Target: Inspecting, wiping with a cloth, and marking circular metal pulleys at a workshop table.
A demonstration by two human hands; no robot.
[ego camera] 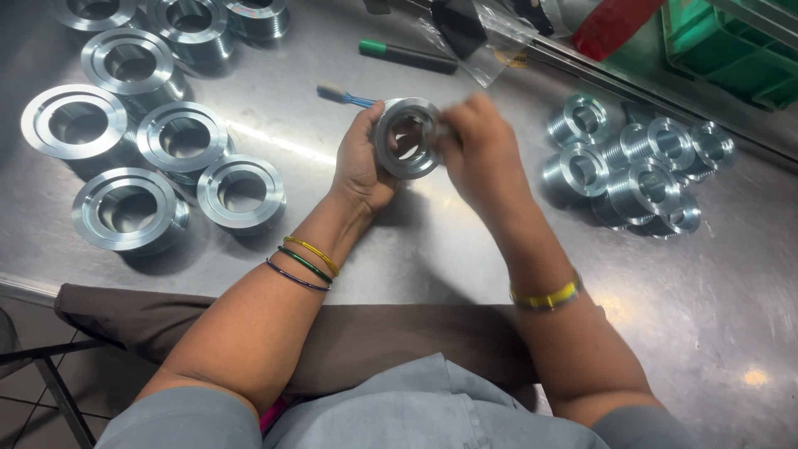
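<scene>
Step in hand: by the look of it, a hand check of one machined part, a silver flanged metal ring with a round bore (407,138), raised above the middle of the steel tabletop (465,249).
Left hand (359,162): clasps the ring from its left, thumb over the rim, fingers behind the flange.
Right hand (480,150): curled at the ring's right edge; fingertips blurred, apparently pinching or rubbing the rim.
Ring and fingers: face tilted toward the camera, bore clear, held between both hands.
Next move calls for: probably a firm left grip while the right works around the rim.
Far-left corner: large flanged rings (183,137).
Right edge: smaller threaded sleeves (636,166).
</scene>
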